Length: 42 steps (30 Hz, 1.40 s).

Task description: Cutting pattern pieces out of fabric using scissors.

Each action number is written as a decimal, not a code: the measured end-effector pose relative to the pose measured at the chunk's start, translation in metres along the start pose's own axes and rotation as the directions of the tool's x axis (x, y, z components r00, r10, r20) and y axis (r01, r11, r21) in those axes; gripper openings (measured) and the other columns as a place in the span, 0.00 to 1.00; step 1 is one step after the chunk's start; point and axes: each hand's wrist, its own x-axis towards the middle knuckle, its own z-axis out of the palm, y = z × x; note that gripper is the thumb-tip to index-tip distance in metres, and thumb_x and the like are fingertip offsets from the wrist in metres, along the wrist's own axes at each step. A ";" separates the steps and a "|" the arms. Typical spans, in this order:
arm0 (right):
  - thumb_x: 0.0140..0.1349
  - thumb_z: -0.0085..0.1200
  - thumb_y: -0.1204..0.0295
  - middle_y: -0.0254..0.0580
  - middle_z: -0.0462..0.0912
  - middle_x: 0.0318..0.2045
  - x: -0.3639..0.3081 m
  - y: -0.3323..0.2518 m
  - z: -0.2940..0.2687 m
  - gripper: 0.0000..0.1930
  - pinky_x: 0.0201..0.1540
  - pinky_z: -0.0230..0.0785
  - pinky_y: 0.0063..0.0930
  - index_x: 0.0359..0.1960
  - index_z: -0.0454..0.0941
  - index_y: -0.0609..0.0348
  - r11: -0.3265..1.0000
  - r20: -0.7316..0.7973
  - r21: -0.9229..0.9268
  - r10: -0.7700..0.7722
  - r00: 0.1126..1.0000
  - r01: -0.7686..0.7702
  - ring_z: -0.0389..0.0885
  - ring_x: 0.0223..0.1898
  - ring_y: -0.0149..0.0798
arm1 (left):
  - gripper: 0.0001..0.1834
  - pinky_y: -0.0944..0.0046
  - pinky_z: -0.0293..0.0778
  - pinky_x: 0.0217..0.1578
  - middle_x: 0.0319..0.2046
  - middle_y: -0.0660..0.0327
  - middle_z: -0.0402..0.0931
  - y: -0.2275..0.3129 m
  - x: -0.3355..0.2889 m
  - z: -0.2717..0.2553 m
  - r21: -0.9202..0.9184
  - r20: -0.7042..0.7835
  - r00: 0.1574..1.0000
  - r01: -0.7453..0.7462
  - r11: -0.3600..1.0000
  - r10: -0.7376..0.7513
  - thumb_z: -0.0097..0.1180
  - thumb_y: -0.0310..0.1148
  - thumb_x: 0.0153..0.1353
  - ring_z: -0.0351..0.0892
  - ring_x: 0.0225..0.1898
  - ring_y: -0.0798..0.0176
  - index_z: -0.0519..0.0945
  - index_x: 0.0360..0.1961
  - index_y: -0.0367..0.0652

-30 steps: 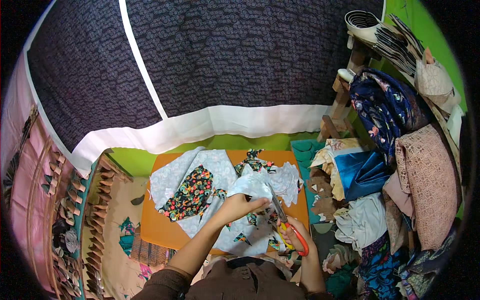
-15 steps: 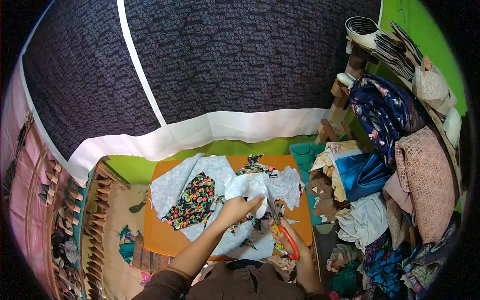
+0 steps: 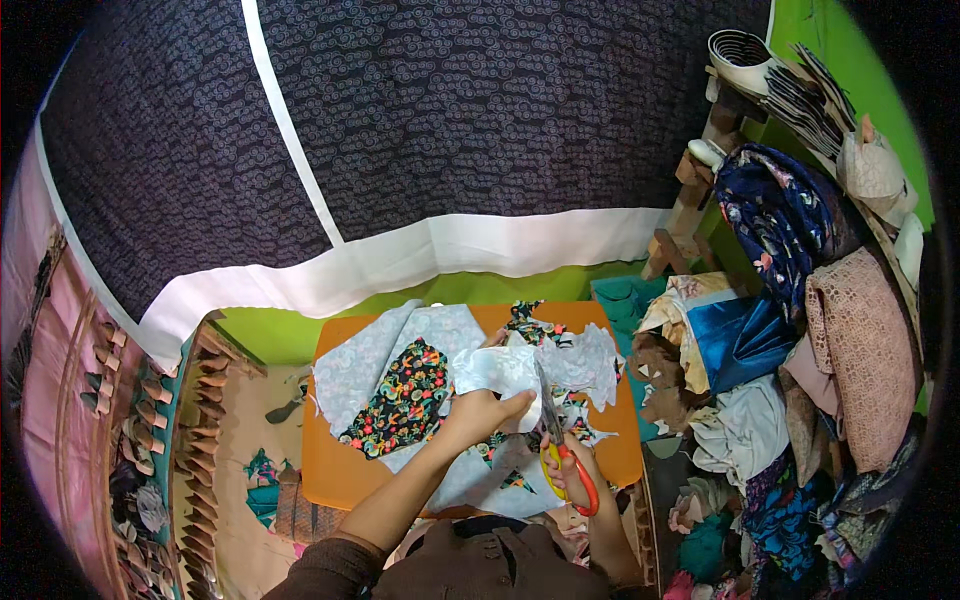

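Note:
My left hand (image 3: 482,415) pinches a shiny white piece of material (image 3: 497,370), thumb on top, above an orange table (image 3: 335,470). I cannot tell whether the piece is cloth or paper. In my right hand (image 3: 580,462) is a pair of scissors (image 3: 552,415) with red and yellow handles. Their blades point away from me and lie along the right edge of the white piece. Under my hands, black floral fabric (image 3: 402,400) and pale fabric (image 3: 365,360) spread over the table, with ragged scraps (image 3: 585,365) at the right.
Heaped cloth, including a blue satin piece (image 3: 745,345) and a pinkish patterned roll (image 3: 865,355), crowds the right side. Racks of pointed shoe-shaped pieces (image 3: 205,440) stand at the left. A dark patterned curtain (image 3: 480,120) hangs behind the table.
The whole view has shifted, so the table sits slightly farther right. The white piece has turned flatter toward me, and the scissor handles have spread apart. Both hands keep their hold.

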 end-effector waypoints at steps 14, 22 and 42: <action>0.46 0.45 0.39 0.27 0.59 0.24 -0.002 0.006 0.012 0.35 0.19 0.49 0.09 0.42 0.61 0.58 1.000 -0.005 0.010 0.016 1.000 -0.016 0.55 0.19 0.18 | 0.51 0.64 0.61 0.46 0.42 0.53 0.65 0.002 -0.012 -0.016 0.352 0.098 0.986 -0.160 0.922 0.133 0.62 0.30 0.37 0.65 0.43 0.59 0.43 0.60 0.41; 0.45 0.46 0.40 0.26 0.59 0.20 -0.015 0.001 0.001 0.33 0.17 0.47 0.08 0.38 0.63 0.58 0.992 -0.072 -0.123 -0.014 0.997 0.006 0.54 0.17 0.17 | 0.50 0.64 0.64 0.45 0.38 0.56 0.68 -0.007 -0.005 -0.014 0.707 0.168 0.965 -0.259 0.658 0.200 0.62 0.30 0.40 0.68 0.43 0.62 0.41 0.60 0.41; 0.44 0.48 0.40 0.26 0.60 0.23 -0.032 -0.014 -0.060 0.35 0.19 0.49 0.08 0.41 0.62 0.59 0.994 0.003 0.043 0.105 0.994 -0.105 0.55 0.19 0.17 | 0.56 0.63 0.67 0.40 0.40 0.47 0.66 -0.007 -0.003 0.060 0.161 -0.120 0.985 -0.101 0.982 0.122 0.63 0.30 0.39 0.70 0.40 0.56 0.33 0.60 0.44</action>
